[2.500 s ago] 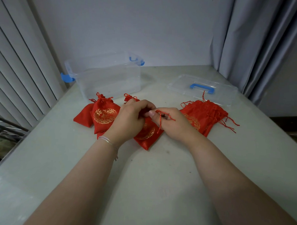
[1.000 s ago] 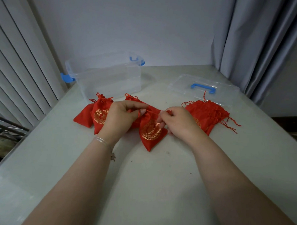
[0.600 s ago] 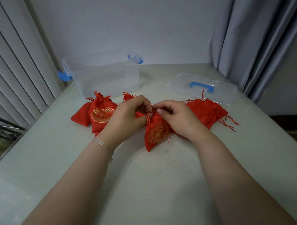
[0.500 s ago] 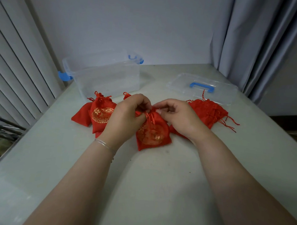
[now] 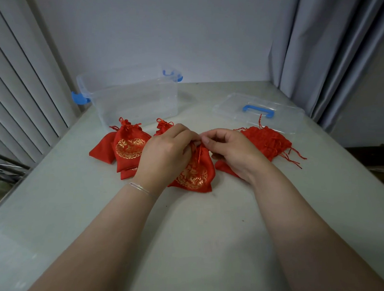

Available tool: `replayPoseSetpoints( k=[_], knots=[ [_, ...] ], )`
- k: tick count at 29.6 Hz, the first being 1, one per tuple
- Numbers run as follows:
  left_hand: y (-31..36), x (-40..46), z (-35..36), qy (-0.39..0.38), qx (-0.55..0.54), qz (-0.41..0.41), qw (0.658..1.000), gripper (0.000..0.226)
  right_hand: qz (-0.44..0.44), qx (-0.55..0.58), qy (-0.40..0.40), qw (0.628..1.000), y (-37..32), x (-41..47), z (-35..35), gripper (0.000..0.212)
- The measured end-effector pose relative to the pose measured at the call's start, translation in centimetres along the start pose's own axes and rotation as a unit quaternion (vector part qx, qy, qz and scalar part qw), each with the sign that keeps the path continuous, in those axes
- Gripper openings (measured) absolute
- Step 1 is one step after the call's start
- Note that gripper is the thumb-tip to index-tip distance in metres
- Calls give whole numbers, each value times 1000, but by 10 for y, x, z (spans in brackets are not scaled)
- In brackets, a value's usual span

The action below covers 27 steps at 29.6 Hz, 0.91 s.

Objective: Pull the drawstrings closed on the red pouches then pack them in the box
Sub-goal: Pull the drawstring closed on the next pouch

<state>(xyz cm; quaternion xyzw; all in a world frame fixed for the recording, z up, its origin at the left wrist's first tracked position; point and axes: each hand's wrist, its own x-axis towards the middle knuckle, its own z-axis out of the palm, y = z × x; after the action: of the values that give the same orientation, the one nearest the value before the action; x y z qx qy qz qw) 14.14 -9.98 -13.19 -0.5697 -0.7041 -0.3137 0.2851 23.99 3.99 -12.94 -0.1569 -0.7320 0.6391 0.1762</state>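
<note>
From the head camera: both hands meet at the gathered neck of a red pouch (image 5: 196, 171) lying mid-surface. The left hand (image 5: 164, 153) pinches the neck; the right hand (image 5: 230, 151) pinches the drawstring (image 5: 199, 155) beside it. Cinched pouches (image 5: 128, 146) lie left, loose ones (image 5: 267, 141) right. The clear box (image 5: 134, 95) stands open behind, its lid (image 5: 259, 115) apart. I judge the cords want a steady outward pull with the neck held firm, until the mouth puckers shut.

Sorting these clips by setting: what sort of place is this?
Probably a home or small room corner: a plain table against a white wall, grey curtain on the right, vertical blinds on the left.
</note>
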Motion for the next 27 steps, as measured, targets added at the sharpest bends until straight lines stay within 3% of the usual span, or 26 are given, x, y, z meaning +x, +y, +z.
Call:
replayPoseSetpoints(
  k=[4,5,8,13,15,16,18,21,24,27],
  knots=[
    [0,0,0,24,65,21,997,21,8,-18,-13,1000,-5,-1,-2,10],
    [2,1,3,24,79,33,996,22,-5,-71,0,997,-5,-3,-3,12],
    [0,0,4,16,112,34,993,24,-69,-316,22,946,-3,-2,4,13],
    [-12,0,-2,9,126,-43,991,27,-69,-432,-45,898,-7,-9,2,8],
    [-12,0,-1,-1,115,-38,993,29,-71,-477,-75,873,-6,-11,7,5],
    [-12,0,0,-6,99,-31,995,29,-69,-466,-81,878,-4,-10,10,5],
    [-13,-1,-2,-2,67,-36,997,27,-53,-374,-68,924,-1,-7,14,3],
    [-14,-1,-3,7,19,-81,996,27,13,-92,12,996,-3,0,16,16],
    [-12,-1,-3,-8,-17,-90,996,29,75,173,22,982,-8,1,13,22],
    [-10,0,-6,-9,-62,-75,995,21,92,269,-6,959,-5,2,6,17]
  ],
)
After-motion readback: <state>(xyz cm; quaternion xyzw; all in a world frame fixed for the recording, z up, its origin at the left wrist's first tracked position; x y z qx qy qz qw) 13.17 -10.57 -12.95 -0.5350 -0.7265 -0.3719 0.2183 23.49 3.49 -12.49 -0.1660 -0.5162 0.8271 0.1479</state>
